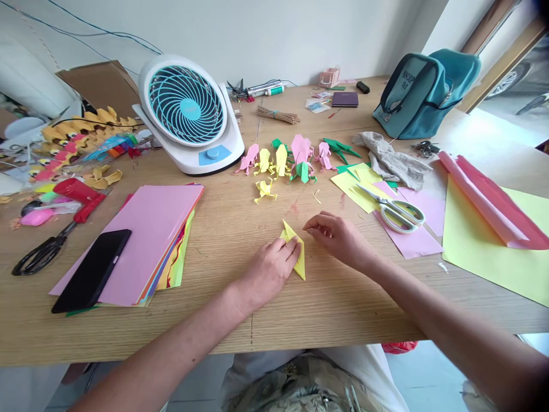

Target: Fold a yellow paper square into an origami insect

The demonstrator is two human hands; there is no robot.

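A piece of folded yellow paper [301, 264] with pointed ends lies on the wooden table in front of me. My left hand [274, 263] rests over its left side, fingers pressing it against the tabletop and hiding part of the folds. Just to the right, my right hand [338, 236] is off the paper, its fingers curled with thumb and forefinger close together; no object shows in them. Beyond the hands stands a group of folded paper frogs, among them a small yellow frog [265, 190], a larger yellow frog [281, 161] and a big pink one [301, 150].
Scissors [397, 210] lie on yellow and pink sheets at right, near a grey cloth [392, 157] and rolled red paper [493, 197]. At left, a phone [92, 269] sits on a paper stack [165, 212]. A white fan [214, 155] and teal bag [414, 97] stand behind.
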